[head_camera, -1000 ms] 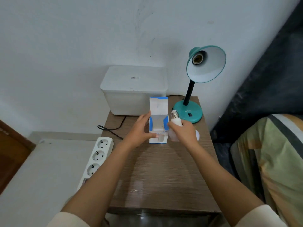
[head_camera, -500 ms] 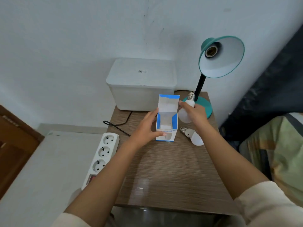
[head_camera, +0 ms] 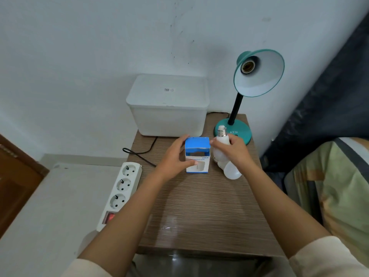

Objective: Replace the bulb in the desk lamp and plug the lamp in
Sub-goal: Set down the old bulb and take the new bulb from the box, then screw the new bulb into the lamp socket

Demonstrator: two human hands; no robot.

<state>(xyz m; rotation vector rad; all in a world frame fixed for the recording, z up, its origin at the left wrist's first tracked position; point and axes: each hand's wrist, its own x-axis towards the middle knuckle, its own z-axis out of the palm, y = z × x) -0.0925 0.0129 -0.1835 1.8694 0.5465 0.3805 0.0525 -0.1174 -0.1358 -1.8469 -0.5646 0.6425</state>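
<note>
A teal desk lamp (head_camera: 258, 72) stands at the table's far right, its socket (head_camera: 248, 66) bare, its base (head_camera: 242, 132) on the wood. My right hand (head_camera: 235, 151) grips a white bulb (head_camera: 220, 145) upright, screw cap on top, just right of a blue and white bulb box (head_camera: 197, 156). My left hand (head_camera: 172, 158) holds the box from its left side; the top flap is folded down. A second white bulb (head_camera: 231, 170) lies on the table under my right hand. The lamp's black cord (head_camera: 139, 153) trails off the table's left edge.
A white lidded storage box (head_camera: 168, 105) sits at the back of the wooden table (head_camera: 199, 206). A white power strip (head_camera: 121, 188) with three sockets and a red switch lies on a lower white surface to the left. Striped bedding (head_camera: 335, 186) is on the right.
The box's top flap, upright before, is now folded shut. My right hand has come back from near the lamp base to beside the box, with the bulb in it.
</note>
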